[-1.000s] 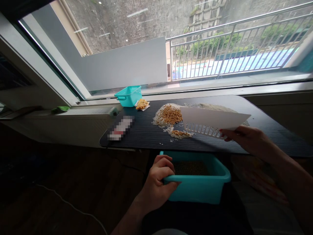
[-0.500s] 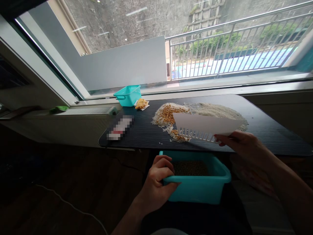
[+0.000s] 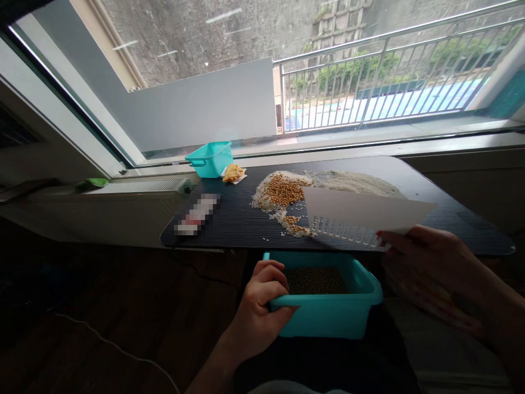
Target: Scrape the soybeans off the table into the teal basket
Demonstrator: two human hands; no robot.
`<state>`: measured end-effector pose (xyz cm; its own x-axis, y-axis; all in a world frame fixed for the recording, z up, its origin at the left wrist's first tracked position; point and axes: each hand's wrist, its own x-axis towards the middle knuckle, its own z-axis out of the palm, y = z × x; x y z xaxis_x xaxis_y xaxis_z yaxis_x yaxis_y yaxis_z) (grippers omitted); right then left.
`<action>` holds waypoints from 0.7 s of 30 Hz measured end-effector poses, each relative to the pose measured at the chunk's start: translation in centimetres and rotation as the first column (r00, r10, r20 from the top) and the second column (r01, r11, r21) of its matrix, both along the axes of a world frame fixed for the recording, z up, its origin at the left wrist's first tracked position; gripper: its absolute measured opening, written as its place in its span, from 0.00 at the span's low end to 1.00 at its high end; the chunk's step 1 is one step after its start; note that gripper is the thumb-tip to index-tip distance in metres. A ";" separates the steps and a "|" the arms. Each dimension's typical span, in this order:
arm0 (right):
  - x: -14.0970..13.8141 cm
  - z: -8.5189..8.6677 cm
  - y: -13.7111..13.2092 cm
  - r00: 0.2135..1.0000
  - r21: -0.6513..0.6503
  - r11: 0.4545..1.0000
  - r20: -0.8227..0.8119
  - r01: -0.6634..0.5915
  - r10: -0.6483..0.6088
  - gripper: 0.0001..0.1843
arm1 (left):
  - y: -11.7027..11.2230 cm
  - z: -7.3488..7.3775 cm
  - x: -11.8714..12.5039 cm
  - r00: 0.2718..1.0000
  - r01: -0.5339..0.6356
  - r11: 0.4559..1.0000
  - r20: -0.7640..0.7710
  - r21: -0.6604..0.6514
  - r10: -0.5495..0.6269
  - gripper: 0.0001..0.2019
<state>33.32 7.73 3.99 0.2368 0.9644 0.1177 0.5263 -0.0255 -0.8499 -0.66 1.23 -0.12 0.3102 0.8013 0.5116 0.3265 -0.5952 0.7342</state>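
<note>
My left hand (image 3: 262, 298) grips the left end of a teal plastic tub (image 3: 328, 317), its fingers over the rim. Small dark-looking grains (image 3: 318, 280) cover the tub's bottom. In my right hand (image 3: 435, 249) is a white slotted scoop (image 3: 365, 210), held by its right end above the front of the table, with a row of slots along its lower edge. Behind and left of the scoop lies a heap of golden bean-like pieces (image 3: 284, 189) mixed with white grains (image 3: 261, 198). A wider spread of pale fine grains (image 3: 361, 181) lies behind the scoop, which partly hides it.
The dark tabletop (image 3: 238, 219) stands against a window. A second teal tub (image 3: 211, 160) is at its back left corner, beside yellowish pieces (image 3: 234, 173) on white paper. A blurred-out flat item (image 3: 197, 214) lies at the left. A white cable (image 3: 106, 342) crosses the floor.
My right hand has moved the scoop rightward and slightly down, uncovering more of the golden pieces. The left hand keeps its grip on the tub; the view has shifted slightly.
</note>
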 end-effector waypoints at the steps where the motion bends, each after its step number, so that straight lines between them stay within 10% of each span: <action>1: -0.1 0.1 0.0 1.000 -0.002 1.000 -0.009 0.006 -0.006 0.35 | 0.0 0.0 0.0 1.000 0.002 1.000 0.003 0.002 -0.002 0.12; 21: 0.2 0.4 -0.6 0.999 -0.033 0.999 0.031 0.043 -0.042 0.33 | 0.0 -0.1 0.1 1.000 0.006 1.000 0.014 0.006 -0.007 0.12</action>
